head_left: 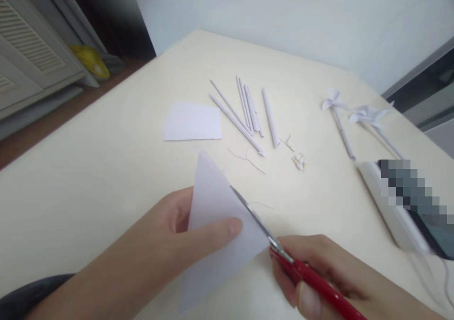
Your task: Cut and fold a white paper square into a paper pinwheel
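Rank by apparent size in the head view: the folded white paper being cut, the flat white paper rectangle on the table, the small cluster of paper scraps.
1. Folded white paper triangle, nearest the camera, so exaggerated.
2. Flat white paper rectangle.
3. Small cluster of paper scraps.

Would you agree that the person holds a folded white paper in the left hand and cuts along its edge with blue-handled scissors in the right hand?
Not quite: the head view shows the scissors have red handles, not blue. The left hand does hold the folded white paper, and the right hand works the scissors along its edge.
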`<state>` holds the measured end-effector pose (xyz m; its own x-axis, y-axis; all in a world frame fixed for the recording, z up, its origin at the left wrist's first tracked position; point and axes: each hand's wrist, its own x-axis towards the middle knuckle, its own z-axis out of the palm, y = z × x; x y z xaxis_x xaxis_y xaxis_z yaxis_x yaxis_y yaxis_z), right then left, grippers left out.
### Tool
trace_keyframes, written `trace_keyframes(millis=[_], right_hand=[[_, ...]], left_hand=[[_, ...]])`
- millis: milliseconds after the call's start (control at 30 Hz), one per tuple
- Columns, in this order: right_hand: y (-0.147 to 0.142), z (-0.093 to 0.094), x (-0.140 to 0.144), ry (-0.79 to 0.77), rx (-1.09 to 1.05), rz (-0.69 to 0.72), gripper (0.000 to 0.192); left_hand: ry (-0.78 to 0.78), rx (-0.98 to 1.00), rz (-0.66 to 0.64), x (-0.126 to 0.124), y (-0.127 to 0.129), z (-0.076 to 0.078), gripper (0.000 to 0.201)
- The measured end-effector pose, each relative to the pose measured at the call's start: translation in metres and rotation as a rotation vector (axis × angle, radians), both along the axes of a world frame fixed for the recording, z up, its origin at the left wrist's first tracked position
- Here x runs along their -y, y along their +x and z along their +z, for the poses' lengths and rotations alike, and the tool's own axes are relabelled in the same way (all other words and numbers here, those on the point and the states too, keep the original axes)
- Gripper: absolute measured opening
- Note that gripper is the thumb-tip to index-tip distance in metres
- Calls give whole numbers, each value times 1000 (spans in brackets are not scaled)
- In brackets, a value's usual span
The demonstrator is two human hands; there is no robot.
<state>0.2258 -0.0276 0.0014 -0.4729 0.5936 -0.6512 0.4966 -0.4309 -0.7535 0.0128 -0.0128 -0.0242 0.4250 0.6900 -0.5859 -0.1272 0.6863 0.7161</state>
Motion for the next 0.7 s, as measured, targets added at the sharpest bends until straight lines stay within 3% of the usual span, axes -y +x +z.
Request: trace_keyframes(millis=[100,333,567,700], right_hand=[[1,4,-2,-61,0,-2,57],[0,10,-1,-180,-14,-36,62],[1,5,3,-144,52,-23,71],[3,0,3,-122,27,-4,68]], left_hand=[[-7,66,6,-1,1,-5,37],[-3,-52,50,-4,11,26,21],[6,-40,6,0,0,-4,30],[77,33,-56,4,-5,-12,34]])
